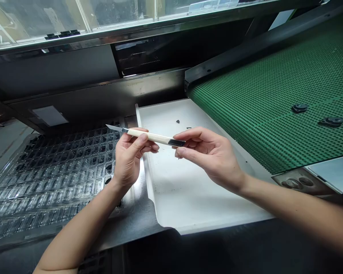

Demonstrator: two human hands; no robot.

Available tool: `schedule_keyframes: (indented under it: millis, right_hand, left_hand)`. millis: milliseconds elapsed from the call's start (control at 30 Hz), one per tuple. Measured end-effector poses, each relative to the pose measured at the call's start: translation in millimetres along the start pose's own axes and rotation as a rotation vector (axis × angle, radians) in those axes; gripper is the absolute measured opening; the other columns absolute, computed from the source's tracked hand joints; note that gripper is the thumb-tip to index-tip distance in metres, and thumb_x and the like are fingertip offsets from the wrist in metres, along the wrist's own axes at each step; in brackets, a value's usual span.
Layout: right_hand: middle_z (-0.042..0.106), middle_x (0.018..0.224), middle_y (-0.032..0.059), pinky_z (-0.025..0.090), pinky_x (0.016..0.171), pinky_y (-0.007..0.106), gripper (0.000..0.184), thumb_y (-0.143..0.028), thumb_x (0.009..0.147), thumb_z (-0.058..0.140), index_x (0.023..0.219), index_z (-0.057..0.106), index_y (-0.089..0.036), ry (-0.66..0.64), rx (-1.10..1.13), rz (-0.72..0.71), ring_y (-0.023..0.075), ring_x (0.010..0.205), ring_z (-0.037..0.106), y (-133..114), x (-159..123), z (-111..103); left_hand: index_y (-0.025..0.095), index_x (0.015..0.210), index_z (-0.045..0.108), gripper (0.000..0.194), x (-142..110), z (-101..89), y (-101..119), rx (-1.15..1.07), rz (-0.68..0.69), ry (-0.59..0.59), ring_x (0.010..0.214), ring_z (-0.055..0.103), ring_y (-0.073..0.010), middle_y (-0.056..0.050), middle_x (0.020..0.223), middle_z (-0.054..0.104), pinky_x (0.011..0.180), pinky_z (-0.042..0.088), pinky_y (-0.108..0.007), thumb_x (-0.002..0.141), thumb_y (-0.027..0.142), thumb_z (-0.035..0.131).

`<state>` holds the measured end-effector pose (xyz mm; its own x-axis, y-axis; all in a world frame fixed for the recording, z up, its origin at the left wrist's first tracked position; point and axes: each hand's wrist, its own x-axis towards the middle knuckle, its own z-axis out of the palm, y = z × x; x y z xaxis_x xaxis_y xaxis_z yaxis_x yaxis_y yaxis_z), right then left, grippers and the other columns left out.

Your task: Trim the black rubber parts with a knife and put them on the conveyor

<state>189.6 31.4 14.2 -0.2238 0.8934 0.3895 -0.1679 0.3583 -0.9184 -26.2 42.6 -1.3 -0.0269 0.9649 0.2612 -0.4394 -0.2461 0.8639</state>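
A craft knife [157,137] with a cream ribbed handle, a black end and a pointed metal blade is held level in front of me, its blade toward the left. My left hand [131,154] grips the handle near the blade, thumb on top. At the other end, my right hand [208,152] pinches the black end between thumb and fingers. Beneath both hands lies a white tray [183,201], with a small black piece [177,121] on it. Another dark bit is partly covered by my right hand.
Left of the white tray, a clear plastic blister tray [60,171] holds many black parts in its far rows. A green conveyor belt [268,95] slopes along the right, carrying black parts [300,108]. A metal frame with windows [117,15] spans the back.
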Motion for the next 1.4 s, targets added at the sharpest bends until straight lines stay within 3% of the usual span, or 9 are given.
schedule_keyframes:
  millis: [200, 333, 500, 667, 1133, 1400]
  right_hand:
    - [0.078, 0.1, 0.0044, 0.063, 0.076, 0.034, 0.027, -0.031, 0.089, 0.095, 0.11, 0.08, -0.021, 0.006, -0.031, 0.085, 0.0201, 0.086, 0.074, 3, 0, -1]
    - [0.078, 0.097, 0.005, 0.065, 0.078, 0.037, 0.03, -0.038, 0.092, 0.093, 0.112, 0.079, -0.02, -0.033, -0.026, 0.121, 0.0212, 0.083, 0.075, 5, 2, -2]
    - [0.08, 0.097, 0.006, 0.066, 0.081, 0.037, 0.028, -0.037, 0.098, 0.089, 0.117, 0.078, -0.019, -0.058, 0.015, 0.134, 0.0217, 0.084, 0.078, 6, 3, -2]
    - [0.081, 0.098, 0.0073, 0.065, 0.078, 0.034, 0.03, -0.038, 0.099, 0.089, 0.118, 0.078, -0.018, -0.078, 0.065, 0.154, 0.0217, 0.084, 0.079, 9, 4, -3]
    - [0.081, 0.1, 0.0068, 0.066, 0.08, 0.037, 0.029, -0.039, 0.098, 0.09, 0.117, 0.079, -0.02, -0.061, -0.019, 0.108, 0.0221, 0.085, 0.079, 4, 2, -2]
    - [0.079, 0.092, 0.007, 0.062, 0.071, 0.034, 0.032, -0.05, 0.109, 0.076, 0.112, 0.076, -0.018, -0.121, -0.031, 0.164, 0.0221, 0.077, 0.079, 9, 3, -2]
  left_hand:
    - [0.018, 0.106, 0.074, 0.033, -1, 2.5, -1, 0.085, 0.052, 0.037, 0.068, 0.077, -0.0166, -0.002, 0.083, 0.079, 0.065, 0.064, -0.028, 0.089, 0.039, 0.093]
    - [0.019, 0.108, 0.075, 0.03, -5, 4.2, 0, 0.135, 0.127, -0.002, 0.07, 0.077, -0.0179, -0.004, 0.086, 0.079, 0.065, 0.064, -0.029, 0.093, 0.039, 0.091]
    - [0.02, 0.112, 0.079, 0.024, -11, 5.0, 3, 0.174, 0.219, -0.079, 0.074, 0.079, -0.0201, -0.005, 0.088, 0.079, 0.069, 0.065, -0.033, 0.1, 0.04, 0.083]
    - [0.019, 0.113, 0.082, 0.024, -13, 6.0, 2, 0.179, 0.256, -0.057, 0.077, 0.08, -0.0205, -0.006, 0.088, 0.08, 0.071, 0.066, -0.032, 0.099, 0.038, 0.085]
    - [0.021, 0.109, 0.08, 0.028, -6, 3.4, 8, 0.198, 0.13, -0.03, 0.079, 0.079, -0.0191, -0.005, 0.096, 0.079, 0.07, 0.067, -0.03, 0.096, 0.044, 0.088]
    - [0.02, 0.111, 0.082, 0.023, -5, 3.4, 7, 0.077, 0.103, -0.098, 0.08, 0.081, -0.0183, -0.008, 0.111, 0.082, 0.068, 0.069, -0.029, 0.099, 0.039, 0.084]
